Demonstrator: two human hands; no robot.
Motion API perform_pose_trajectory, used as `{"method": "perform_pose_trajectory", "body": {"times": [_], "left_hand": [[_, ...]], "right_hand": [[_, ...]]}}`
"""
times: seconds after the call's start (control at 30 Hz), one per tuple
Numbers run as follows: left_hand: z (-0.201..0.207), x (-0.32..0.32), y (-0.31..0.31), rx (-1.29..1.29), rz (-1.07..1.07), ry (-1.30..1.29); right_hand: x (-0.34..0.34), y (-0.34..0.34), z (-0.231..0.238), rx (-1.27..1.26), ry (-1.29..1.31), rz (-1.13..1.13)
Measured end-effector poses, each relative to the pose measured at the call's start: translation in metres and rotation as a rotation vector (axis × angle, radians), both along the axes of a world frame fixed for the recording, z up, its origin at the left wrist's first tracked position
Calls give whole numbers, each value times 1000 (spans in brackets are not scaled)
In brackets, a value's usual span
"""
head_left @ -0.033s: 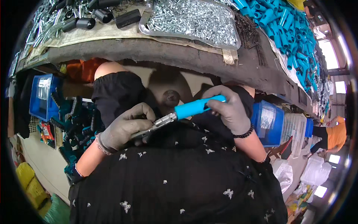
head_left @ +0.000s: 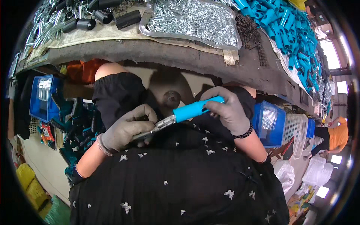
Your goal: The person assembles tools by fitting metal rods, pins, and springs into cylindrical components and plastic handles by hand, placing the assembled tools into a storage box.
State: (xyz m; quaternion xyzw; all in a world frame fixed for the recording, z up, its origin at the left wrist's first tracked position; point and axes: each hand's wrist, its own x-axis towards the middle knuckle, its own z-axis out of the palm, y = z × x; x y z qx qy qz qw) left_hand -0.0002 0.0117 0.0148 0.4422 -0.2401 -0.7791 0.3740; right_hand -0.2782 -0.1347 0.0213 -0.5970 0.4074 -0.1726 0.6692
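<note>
Above my lap I hold a metal mechanism (head_left: pixel 164 123) and a bright blue plastic tube (head_left: pixel 189 111), joined end to end and slanting up to the right. My left hand (head_left: pixel 129 129), in a grey glove, grips the metal part's lower end between thumb and fingers. The gloved right hand (head_left: pixel 229 111) pinches the tube near its far end, where a slot opens in its side. The metal's upper end sits at the tube's mouth; how deep it reaches inside is hidden. Fingers of my left hand cover the metal's lower tip.
Ahead, a cloth-covered bench (head_left: pixel 123 50) carries a tray (head_left: pixel 240 47) of small metal parts, black tubes (head_left: pixel 86 23) and a heap of blue tubes (head_left: pixel 283 30). Blue crates (head_left: pixel 268 123) stand on both sides. Teal and black pieces (head_left: pixel 80 123) lie at left. A person in orange (head_left: pixel 338 135) is far right.
The blue tube and my right hand have shifted slightly left and down, toward the left hand. My left hand has barely moved, and both grips hold.
</note>
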Motion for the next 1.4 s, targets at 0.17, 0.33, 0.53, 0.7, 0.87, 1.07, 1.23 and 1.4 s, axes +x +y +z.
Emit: {"method": "perform_pose_trajectory", "body": {"times": [0.17, 0.33, 0.53, 0.7, 0.87, 1.07, 1.23, 1.4], "left_hand": [[-15, -3, -5, 38, -96, 130], [-12, -10, -8, 122, -59, -63], [-11, -11, -10, 68, -69, -178], [-18, -8, -8, -100, -59, -354], [-15, -14, -6, -398, -171, -271], [-20, -3, 8, -298, -48, 40], [-6, 2, 18, -273, 45, 49], [-4, 15, 17, -42, 132, -83]], "right_hand": [[15, 4, -8, 76, 0, 96], [21, 10, -24, -26, -222, 269], [30, 18, -25, -524, -292, 268], [34, 20, -31, -407, -251, 254], [56, 8, -20, -450, -147, 367], [98, -14, 4, -529, -49, 618], [123, -11, 1, -28, 25, 602], [120, -19, -3, 55, 48, 427]]}}
